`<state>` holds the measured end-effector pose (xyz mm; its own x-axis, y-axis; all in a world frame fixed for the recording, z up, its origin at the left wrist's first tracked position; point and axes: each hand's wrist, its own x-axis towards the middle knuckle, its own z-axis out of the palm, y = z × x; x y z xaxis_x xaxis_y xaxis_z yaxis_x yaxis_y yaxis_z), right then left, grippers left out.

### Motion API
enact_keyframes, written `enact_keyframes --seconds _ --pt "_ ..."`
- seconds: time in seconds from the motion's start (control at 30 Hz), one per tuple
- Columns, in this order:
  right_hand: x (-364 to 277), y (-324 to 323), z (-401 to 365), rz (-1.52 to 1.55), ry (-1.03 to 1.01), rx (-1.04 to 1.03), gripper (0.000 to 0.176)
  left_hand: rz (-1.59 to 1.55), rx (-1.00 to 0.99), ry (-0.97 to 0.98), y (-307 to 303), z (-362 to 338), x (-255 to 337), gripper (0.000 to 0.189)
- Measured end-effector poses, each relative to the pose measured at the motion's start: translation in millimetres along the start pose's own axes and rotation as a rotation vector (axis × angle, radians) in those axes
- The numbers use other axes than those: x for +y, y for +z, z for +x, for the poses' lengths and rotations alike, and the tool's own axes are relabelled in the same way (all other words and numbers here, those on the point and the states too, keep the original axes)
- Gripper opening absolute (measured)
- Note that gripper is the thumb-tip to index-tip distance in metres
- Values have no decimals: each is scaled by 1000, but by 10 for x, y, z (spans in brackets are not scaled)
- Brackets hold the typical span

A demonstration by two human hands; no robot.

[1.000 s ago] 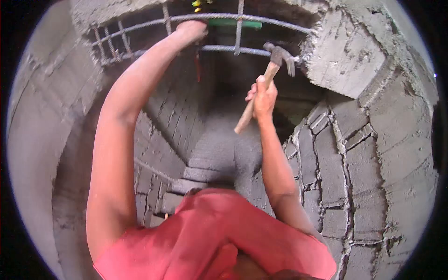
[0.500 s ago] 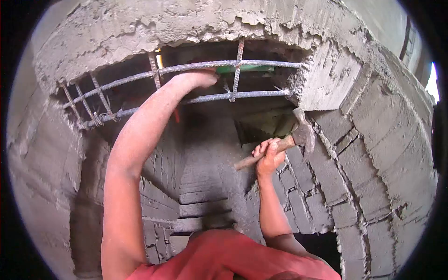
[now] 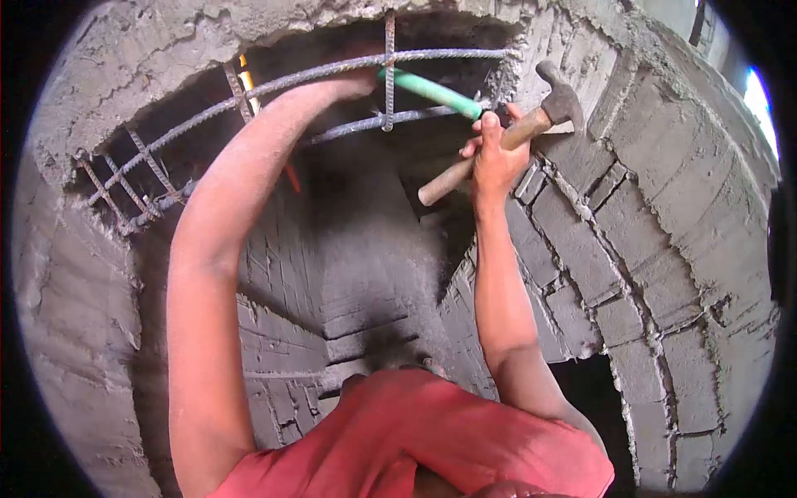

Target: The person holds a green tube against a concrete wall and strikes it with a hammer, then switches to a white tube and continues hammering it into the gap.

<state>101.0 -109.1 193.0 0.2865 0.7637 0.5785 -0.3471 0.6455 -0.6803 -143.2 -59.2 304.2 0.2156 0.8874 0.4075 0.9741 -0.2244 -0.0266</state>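
My right hand [image 3: 502, 158] is wrapped around the wooden handle of a hammer [image 3: 562, 106], its metal head up to the right. Past the rebar, my left arm reaches into the dark cavity, and my left hand [image 3: 359, 83] is closed at the near end of a green tube [image 3: 436, 91]; its fingers are mostly hidden. The tube slants down to the right between the two bars, its far end right at my right thumb and fingertips.
Curved rebar [image 3: 332, 73] with short cross bars spans the opening under a rough concrete edge [image 3: 191, 50]. A yellow tube [image 3: 246, 80] shows behind the bars. Block walls with mortar joints [image 3: 639, 290] stand on the right, and a dark gap [image 3: 591, 398] lies low beside my right arm.
The green tube has come further out of the cavity and tilts down to the right. My right hand has risen with the hammer to the tube's end. The view has shifted.
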Motion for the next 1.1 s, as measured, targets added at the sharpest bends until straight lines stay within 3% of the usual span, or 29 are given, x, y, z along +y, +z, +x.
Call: enact_keyframes --seconds 0.1,0.13,0.17,0.27,0.43,0.5,0.53,0.57,0.63,0.7,0.77,0.83,1.0,1.1 --pt "-77 93 139 79 17 3 54 81 -26 44 65 35 2 20" --pt "-84 126 149 89 10 -4 54 -104 1 -46 77 44 6 23" --pt "-66 154 134 92 18 -9 52 -37 22 -80 -64 -116 147 24" --pt "35 210 63 171 30 -20 47 -49 34 -49 330 67 -177 23" --pt "-49 331 1 279 -9 25 36 -65 95 67 267 7 -122 21" --pt "-86 251 33 231 -31 90 32 55 166 -8 206 -69 -12 24" --pt "-128 199 58 166 -47 152 30 114 317 113 197 -201 -1 29" --pt "-173 121 81 162 -83 182 27 116 320 104 88 -340 170 29" --pt "-310 -76 119 198 -110 278 25 -28 66 -388 -202 -651 595 33" --pt "-525 -356 197 157 -180 303 25 78 471 -271 -32 -959 673 36" --pt "-729 -720 303 97 -253 277 30 -131 816 -112 25 -1335 969 37" --pt "-950 -1016 353 81 -210 170 33 -207 861 71 252 -1597 1293 46" --pt "-1087 -1174 355 63 -130 -55 36 -393 653 110 644 -1555 2062 79" --pt "-963 -1189 325 -65 -69 -207 36 -531 453 122 916 -1510 2248 57"
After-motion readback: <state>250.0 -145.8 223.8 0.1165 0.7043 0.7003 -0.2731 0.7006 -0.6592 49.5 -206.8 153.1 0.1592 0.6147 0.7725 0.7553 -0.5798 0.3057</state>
